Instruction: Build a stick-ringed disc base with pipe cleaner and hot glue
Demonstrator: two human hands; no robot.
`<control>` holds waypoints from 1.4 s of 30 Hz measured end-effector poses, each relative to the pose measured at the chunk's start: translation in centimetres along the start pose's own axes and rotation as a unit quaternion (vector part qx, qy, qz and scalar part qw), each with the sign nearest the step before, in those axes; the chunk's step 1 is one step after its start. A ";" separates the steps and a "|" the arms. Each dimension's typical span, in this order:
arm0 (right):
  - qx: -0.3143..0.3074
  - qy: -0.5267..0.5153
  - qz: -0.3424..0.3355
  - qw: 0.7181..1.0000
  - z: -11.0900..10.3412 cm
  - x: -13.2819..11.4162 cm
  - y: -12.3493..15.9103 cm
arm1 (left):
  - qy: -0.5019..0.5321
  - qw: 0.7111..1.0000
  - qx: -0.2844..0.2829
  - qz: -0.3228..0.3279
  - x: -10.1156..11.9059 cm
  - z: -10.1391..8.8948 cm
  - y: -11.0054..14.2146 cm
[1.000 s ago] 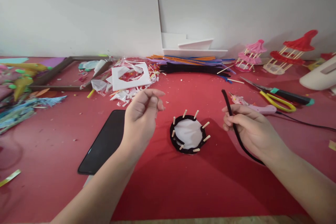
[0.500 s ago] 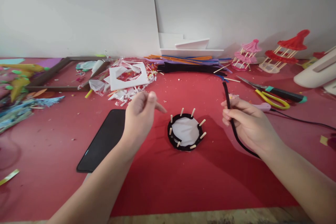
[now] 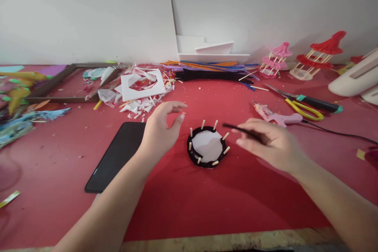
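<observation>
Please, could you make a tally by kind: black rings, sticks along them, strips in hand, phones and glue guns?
Black ring: 1
Pale sticks along the ring: 8
Black strip in the right hand: 1
Phone: 1
Glue gun: 1
Total: 12

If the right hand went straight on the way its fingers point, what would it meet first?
Likely a peg on the right side of the black ring; the height of the right hand is unclear, so it might pass above.
</observation>
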State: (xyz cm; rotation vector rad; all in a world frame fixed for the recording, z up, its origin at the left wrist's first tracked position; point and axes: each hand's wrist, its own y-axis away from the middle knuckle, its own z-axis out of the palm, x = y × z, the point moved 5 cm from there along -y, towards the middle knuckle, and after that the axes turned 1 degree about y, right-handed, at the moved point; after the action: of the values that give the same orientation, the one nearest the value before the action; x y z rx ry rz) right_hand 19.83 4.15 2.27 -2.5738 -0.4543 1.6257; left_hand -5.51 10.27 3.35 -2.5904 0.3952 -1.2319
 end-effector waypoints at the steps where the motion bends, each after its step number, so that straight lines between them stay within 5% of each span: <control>1: -0.037 0.032 -0.033 0.998 0.5 -0.4 0.1 | 0.001 1.000 -0.002 -0.017 -0.2 0.0 0.0; 4: -0.094 0.095 -0.109 0.985 1.8 -1.0 0.4 | 0.002 0.999 -0.015 -0.050 -0.5 0.1 0.0; 8: -0.078 0.102 -0.139 0.982 2.3 -1.0 0.2 | 0.012 0.998 -0.031 -0.055 -0.2 0.3 0.2; 15: -0.023 0.014 0.004 1.000 0.6 -0.5 -0.3 | 0.153 0.982 0.014 -0.112 0.3 0.5 0.6; 19: -0.015 -0.030 0.075 0.997 -0.2 0.0 -0.5 | 0.198 0.977 0.020 -0.080 0.2 0.7 0.6; 23: -0.011 -0.083 0.100 0.991 -0.4 0.2 -0.6 | 0.214 0.976 0.020 -0.034 0.4 0.6 0.6; 37: 0.041 -0.252 0.150 0.955 -1.2 2.2 -0.6 | 0.167 0.984 -0.005 -0.061 1.5 0.6 1.1; 42: 0.070 -0.294 0.155 0.941 -1.4 1.5 -1.0 | 0.147 0.985 -0.051 0.077 2.7 0.9 1.4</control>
State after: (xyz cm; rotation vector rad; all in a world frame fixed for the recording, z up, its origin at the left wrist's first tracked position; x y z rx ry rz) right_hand 21.51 5.72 1.79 -2.0970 0.0592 2.4373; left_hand -3.29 8.10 4.26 -2.4045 0.7193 -1.5782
